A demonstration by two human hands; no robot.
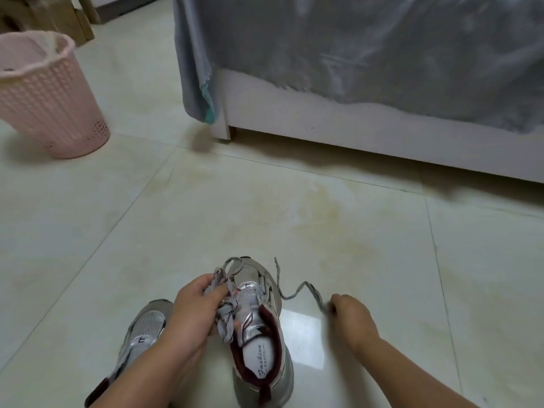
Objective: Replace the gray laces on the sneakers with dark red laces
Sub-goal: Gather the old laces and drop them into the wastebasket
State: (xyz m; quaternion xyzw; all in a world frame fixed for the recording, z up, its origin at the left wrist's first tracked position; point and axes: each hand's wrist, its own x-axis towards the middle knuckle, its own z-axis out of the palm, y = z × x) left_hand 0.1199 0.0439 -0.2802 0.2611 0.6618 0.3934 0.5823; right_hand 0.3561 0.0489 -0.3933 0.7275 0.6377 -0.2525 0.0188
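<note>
Two silver-grey sneakers with dark red lining stand on the tiled floor near me. The right sneaker (259, 334) is upright, toe pointing away, its opening towards me. My left hand (194, 310) grips the bunched grey lace (226, 307) over its tongue. A loose end of the grey lace (297, 293) trails off to the right across the floor, and my right hand (350, 316) pinches that end. The left sneaker (141, 334) lies beside it, partly hidden under my left forearm. No dark red laces show.
A pink perforated plastic basket (50, 107) stands at the far left. A bed frame (353, 125) draped with a grey blanket (368, 45) runs across the back right. Wooden furniture legs (85, 13) sit in the top left corner.
</note>
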